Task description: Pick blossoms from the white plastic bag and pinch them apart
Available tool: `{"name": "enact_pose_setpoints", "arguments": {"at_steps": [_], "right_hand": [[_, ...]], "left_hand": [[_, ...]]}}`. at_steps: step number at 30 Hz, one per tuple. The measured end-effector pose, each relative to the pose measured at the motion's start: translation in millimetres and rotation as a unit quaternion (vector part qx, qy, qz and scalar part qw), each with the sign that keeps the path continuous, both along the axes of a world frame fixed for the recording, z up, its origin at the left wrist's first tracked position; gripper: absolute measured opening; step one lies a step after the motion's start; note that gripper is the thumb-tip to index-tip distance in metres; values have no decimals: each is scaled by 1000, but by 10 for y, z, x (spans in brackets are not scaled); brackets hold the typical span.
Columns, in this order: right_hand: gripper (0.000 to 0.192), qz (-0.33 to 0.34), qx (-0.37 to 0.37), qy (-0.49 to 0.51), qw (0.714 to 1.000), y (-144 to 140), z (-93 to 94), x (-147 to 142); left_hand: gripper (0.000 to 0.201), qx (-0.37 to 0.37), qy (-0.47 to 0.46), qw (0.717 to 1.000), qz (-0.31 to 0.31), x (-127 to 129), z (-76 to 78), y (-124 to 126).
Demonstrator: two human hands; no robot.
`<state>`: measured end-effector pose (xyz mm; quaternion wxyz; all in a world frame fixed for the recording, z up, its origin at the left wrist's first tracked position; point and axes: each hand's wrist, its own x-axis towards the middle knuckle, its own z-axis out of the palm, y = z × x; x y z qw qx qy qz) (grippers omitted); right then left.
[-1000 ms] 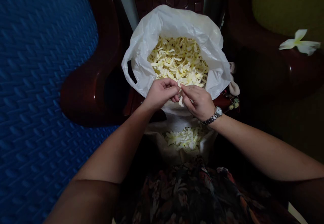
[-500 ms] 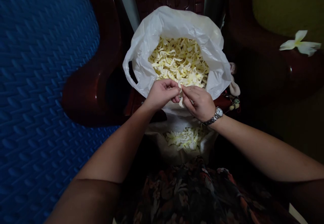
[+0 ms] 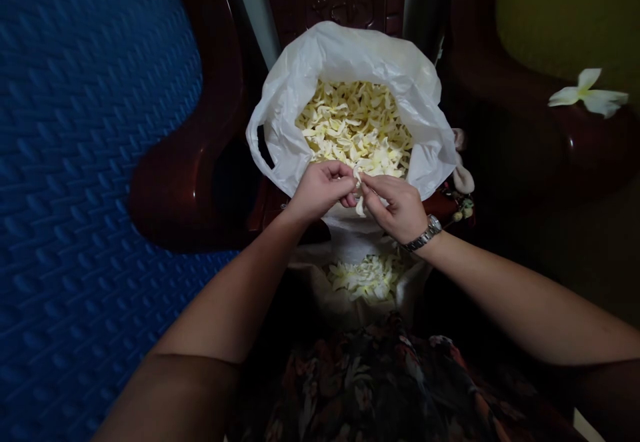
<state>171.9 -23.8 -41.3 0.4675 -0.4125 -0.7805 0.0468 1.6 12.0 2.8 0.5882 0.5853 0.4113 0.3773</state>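
My left hand (image 3: 319, 191) and my right hand (image 3: 397, 205) meet fingertip to fingertip over the near rim of a white plastic bag (image 3: 300, 102). Both pinch one small pale flower piece (image 3: 359, 203) that hangs between them. The bag stands open and holds a heap of cream-yellow petals (image 3: 355, 129). A smaller pile of white flowers (image 3: 367, 277) lies on a pale cloth in my lap, just below the hands. A metal watch sits on my right wrist.
A dark red wooden chair arm (image 3: 185, 162) curves at the left, beside a blue woven mat (image 3: 75, 182). A second dark red arm at the right carries one whole white flower (image 3: 590, 94). My patterned dress fills the bottom.
The view has slid slightly, so the bag and hands sit a little lower in frame. Both hands stay pinched on the flower piece.
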Motion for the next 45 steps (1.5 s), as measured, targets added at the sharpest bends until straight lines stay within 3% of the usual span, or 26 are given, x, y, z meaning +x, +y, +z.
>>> {"name": "enact_pose_setpoints", "arguments": {"at_steps": [8,18,35,42,45], "right_hand": [[28,-8,-96,113,989,-11,14,-20],[27,-26,-185,169,968,-19,43,-33],[28,-47,-153,66,985,10,82,19],[22,-75,-136,-53,987,31,77,28],[19,-84,-151,-47,984,45,90,35]], "left_hand": [[10,-4,5,1000,-4,8,0,-7],[12,-3,17,1000,-2,28,2,-16],[13,-12,32,999,-5,33,-6,-13],[14,-22,47,998,23,88,-93,-5],[15,-23,53,998,38,118,-112,-14]]}}
